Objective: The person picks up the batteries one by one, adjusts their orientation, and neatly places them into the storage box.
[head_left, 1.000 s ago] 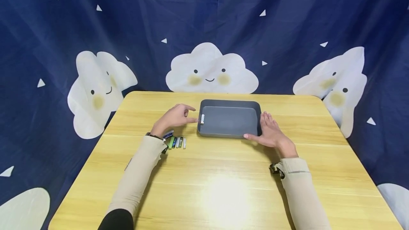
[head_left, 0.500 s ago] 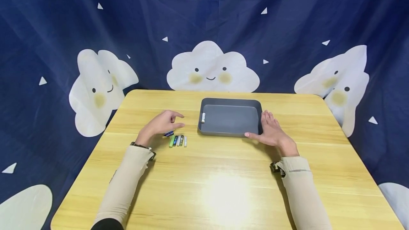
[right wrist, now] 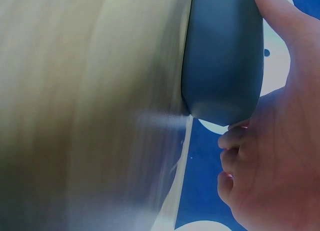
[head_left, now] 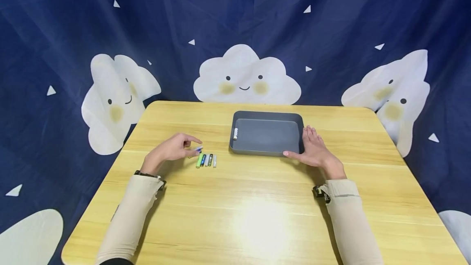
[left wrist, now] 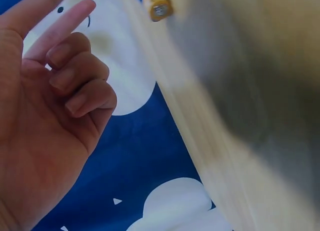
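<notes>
My left hand (head_left: pixel 171 147) is held just left of a blue battery (head_left: pixel 199 149), its thumb and index finger extended and apart on either side of it. In the left wrist view the other fingers (left wrist: pixel 82 73) curl toward the palm, and a gold-ended battery (left wrist: pixel 160 11) lies beyond. At the right, my right hand (head_left: pixel 313 150) rests against the near right corner of a dark grey tray (head_left: pixel 268 136), fingers straight along its side and thumb at the front rim. A white battery (head_left: pixel 235 134) stands or lies by the tray's left wall.
Several batteries lie side by side in front of the left hand, a green battery (head_left: pixel 199 160) leftmost and a white battery (head_left: pixel 215 161) rightmost. The wooden table (head_left: pixel 220 207) ends at the back against a blue cloud-patterned curtain (head_left: pixel 220 11).
My left hand has moved left and toward me, away from the tray's left side to the blue battery. The right hand stays on the tray, and the view has shifted slightly.
</notes>
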Demonstrator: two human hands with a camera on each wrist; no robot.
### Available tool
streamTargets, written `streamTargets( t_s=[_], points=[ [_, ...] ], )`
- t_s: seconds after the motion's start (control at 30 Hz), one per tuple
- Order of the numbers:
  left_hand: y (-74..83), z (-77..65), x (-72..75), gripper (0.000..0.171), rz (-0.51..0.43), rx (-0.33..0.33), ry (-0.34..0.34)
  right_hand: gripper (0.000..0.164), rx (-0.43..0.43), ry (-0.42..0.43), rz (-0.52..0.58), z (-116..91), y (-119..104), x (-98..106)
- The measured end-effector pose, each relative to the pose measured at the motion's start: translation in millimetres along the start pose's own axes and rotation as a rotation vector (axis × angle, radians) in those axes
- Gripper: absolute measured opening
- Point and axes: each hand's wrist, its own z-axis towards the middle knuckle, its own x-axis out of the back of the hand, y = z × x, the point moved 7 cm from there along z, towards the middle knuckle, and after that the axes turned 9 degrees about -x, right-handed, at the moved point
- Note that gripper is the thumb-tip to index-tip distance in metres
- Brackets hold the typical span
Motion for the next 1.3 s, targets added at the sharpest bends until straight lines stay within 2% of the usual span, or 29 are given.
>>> streamTargets(
  t_s=[0.13, 0.3, 0.87, 1.3],
  points=[
    [-1.9, -4.5, -9.0, 0.054, 0.001, 0.02, -0.05, 0.13, 0.006, 0.007, 0.005, -0.4, -1.0, 1.1],
    [-0.6, -5.2, -16.4, 0.063, 0.026, 0.018, -0.063, 0.129, 0.004, 0.009, -0.004, -0.8, -1.2, 1.4],
    [-2.7, -3.7, -29.2, 0.058, 0.096, 0.086, -0.091, 0.13, -0.006, 0.003, 0.003, -0.4, 1.2, 0.3],
    [-1.7, -2.3, -31.7, 0.056, 0.129, 0.056, -0.096, 0.131, -0.003, 0.005, 0.017, -0.4, 1.0, -0.2]
  ],
)
